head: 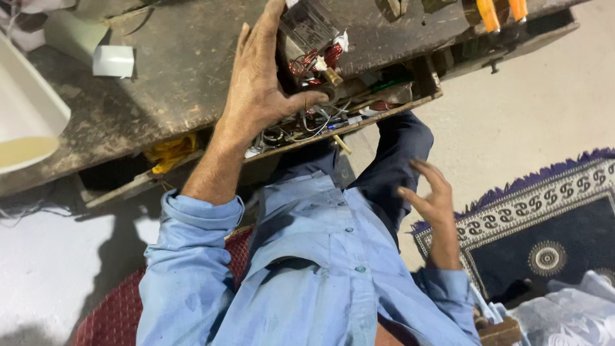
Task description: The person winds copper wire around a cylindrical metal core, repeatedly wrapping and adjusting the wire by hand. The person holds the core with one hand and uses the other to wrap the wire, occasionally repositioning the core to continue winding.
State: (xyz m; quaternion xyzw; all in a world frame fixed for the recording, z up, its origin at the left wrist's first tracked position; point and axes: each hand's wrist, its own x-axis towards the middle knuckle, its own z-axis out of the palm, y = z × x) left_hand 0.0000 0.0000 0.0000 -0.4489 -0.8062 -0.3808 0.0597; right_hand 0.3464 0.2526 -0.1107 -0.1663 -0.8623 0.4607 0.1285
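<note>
left hand (259, 90) on transformer (307, 29) on workbench (173, 70), rug (551, 230) right

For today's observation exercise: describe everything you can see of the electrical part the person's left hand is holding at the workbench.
The electrical part is a blocky metal piece with a shiny grey top and red-brown copper wire windings at its lower side, plus white insulation and a brass-coloured terminal. It sits tilted at the edge of the dark, worn wooden workbench, above an open drawer full of wires. The left hand grips it, fingers along its left side, thumb underneath.
</note>
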